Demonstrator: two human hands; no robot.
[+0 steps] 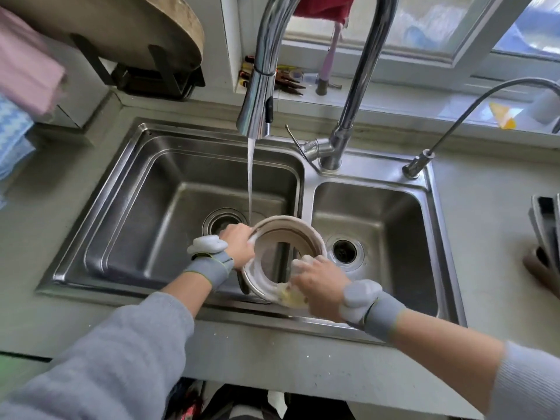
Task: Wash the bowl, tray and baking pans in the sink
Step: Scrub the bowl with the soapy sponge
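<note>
A round metal baking pan point(281, 230) with no bottom panel is held tilted over the divider of the double sink point(142, 165). My left hand point(239, 244) grips its left rim. My right hand point(319, 283) holds a soapy yellow sponge point(292, 294) against the pan's lower right rim. Water runs from the tall faucet point(257, 95) and falls just left of the pan's top edge. Both wrists wear grey bands with white devices.
A small second tap point(418, 165) stands at the sink's back right corner. Dark pans point(545, 225) lean on the counter at the far right. A wooden board point(130, 28) in a black stand and pink cloths point(27, 62) sit at the left. Utensils point(285, 77) lie on the windowsill.
</note>
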